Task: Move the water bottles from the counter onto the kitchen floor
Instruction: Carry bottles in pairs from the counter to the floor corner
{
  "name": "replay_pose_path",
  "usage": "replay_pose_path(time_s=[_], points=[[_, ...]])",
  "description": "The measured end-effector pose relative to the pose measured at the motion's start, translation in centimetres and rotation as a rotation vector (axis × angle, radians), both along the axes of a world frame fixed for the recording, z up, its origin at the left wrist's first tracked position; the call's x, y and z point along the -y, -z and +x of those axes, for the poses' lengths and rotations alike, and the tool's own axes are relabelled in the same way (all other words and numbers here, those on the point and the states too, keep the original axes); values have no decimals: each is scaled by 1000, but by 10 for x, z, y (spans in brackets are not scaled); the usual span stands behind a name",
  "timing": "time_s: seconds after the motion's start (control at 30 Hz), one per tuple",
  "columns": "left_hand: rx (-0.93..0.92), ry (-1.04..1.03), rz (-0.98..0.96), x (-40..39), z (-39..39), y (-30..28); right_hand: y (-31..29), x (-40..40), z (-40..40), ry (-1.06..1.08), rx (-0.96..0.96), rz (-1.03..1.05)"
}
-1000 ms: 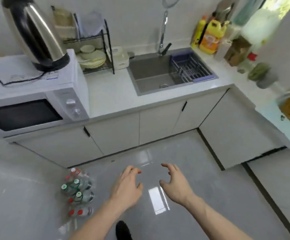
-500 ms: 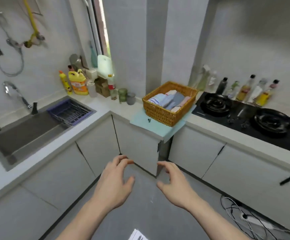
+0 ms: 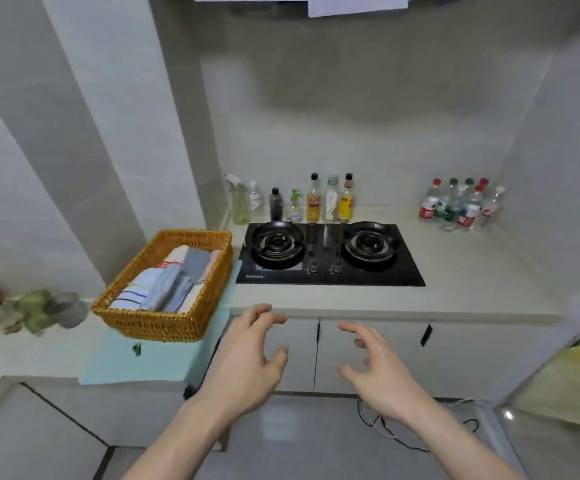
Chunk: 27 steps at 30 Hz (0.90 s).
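So the water bottles (image 3: 461, 206) are bunched up on the counter (image 3: 472, 268) in the far right corner, well right of the stove (image 3: 330, 254). A row of condiment bottles (image 3: 312, 199) lines up behind the stove. Left of it there's a basket (image 3: 167, 289) with folded cloths (image 3: 174, 278) in it. Both hands, left hand (image 3: 247, 358) and right hand (image 3: 378, 372), hover in front of the cabinet doors (image 3: 350, 355) below.
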<state>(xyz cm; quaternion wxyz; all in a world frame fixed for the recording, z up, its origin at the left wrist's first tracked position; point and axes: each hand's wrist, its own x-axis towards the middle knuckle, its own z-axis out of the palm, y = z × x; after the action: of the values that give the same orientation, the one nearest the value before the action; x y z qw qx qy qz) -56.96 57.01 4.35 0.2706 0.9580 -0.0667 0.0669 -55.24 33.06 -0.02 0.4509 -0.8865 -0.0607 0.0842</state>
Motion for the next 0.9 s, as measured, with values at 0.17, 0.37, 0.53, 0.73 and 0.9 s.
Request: replay_pose_path(time_s=[0.17,0.37,0.53,0.73,0.9], points=[[-15,135,-24,61,82,-9,-8,65,52,146,30,-2],[9,201,-33,134,166,-17,-19,137,126,210,102,6],[5,212,-55,177,221,-20,-26,183,191,208,135,-12],[-4,236,-28,210,295,-26,-36,222,269,217,133,-19],[41,307,-17,236,376,-34,-39,254,334,288,138,-37]])
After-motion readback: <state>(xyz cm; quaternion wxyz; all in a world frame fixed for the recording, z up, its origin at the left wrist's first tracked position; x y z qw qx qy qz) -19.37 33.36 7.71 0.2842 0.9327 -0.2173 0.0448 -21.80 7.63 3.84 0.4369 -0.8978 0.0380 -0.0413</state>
